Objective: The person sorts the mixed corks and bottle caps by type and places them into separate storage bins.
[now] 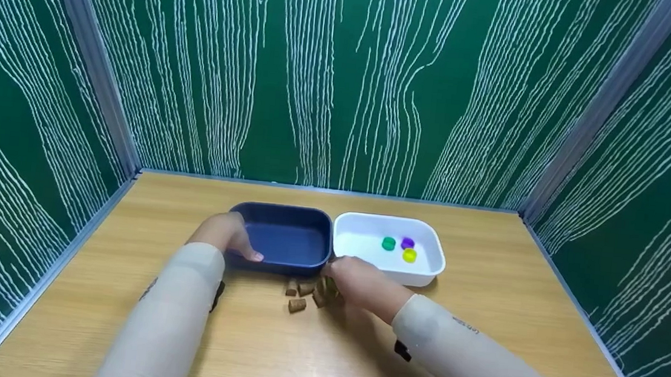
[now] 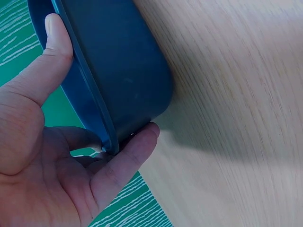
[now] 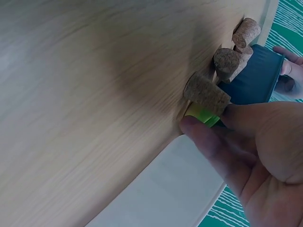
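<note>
In the head view, the left hand (image 1: pixel 223 232) grips the left end of the dark blue tub (image 1: pixel 291 246); the white tub (image 1: pixel 360 234), right, holds three coloured pieces (image 1: pixel 410 255). The left wrist shows its thumb (image 2: pixel 58 38) over the rim (image 2: pixel 93 90). In the right wrist view, the right hand (image 3: pixel 258 156) pinches a yellow-green piece (image 3: pixel 202 114) beside corks (image 3: pixel 204 92).

Green piece (image 3: pixel 202 115) partly behind right fingers (image 3: pixel 208 142); sleeve lettering (image 1: pixel 466 325) illegible
</note>
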Action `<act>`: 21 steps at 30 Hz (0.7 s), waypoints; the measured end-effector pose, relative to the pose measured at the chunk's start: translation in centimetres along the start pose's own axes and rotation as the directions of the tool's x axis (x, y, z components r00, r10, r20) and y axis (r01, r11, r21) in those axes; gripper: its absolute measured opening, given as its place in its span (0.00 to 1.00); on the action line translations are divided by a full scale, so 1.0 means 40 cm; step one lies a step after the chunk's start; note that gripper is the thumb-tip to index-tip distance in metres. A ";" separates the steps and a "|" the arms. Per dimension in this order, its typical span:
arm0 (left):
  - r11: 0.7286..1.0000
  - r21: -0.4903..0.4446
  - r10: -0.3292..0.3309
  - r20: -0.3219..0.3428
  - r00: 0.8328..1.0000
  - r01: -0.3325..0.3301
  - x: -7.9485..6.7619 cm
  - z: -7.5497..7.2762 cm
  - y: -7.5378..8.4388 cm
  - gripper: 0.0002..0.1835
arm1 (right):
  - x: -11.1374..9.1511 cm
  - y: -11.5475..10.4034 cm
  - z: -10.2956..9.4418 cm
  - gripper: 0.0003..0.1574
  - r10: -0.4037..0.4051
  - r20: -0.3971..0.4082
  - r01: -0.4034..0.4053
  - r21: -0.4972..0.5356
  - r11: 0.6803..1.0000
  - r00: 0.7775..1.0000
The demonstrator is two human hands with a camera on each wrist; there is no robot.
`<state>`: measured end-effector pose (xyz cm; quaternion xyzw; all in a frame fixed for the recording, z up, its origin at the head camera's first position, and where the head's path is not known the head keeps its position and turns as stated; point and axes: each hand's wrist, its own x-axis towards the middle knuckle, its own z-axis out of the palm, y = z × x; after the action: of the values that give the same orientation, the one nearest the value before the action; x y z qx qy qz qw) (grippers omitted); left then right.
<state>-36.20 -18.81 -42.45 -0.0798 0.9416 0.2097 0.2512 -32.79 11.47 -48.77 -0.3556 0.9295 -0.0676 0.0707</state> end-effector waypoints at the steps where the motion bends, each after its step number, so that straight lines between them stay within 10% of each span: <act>1: 1.000 -0.001 0.000 -0.003 1.000 0.000 0.001 0.001 0.000 0.64 | 0.001 -0.001 0.000 0.19 0.013 0.003 -0.013 0.003 1.000 1.000; 21: 1.000 0.004 0.007 -0.010 1.000 -0.007 -0.002 0.003 0.001 0.65 | 0.024 -0.048 0.021 0.14 0.132 -0.068 -0.130 0.029 0.991 0.989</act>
<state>-36.11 -18.73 -42.48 -0.0770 0.9434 0.2086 0.2460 -32.10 9.33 -49.35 -0.2902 0.9519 -0.0868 0.0468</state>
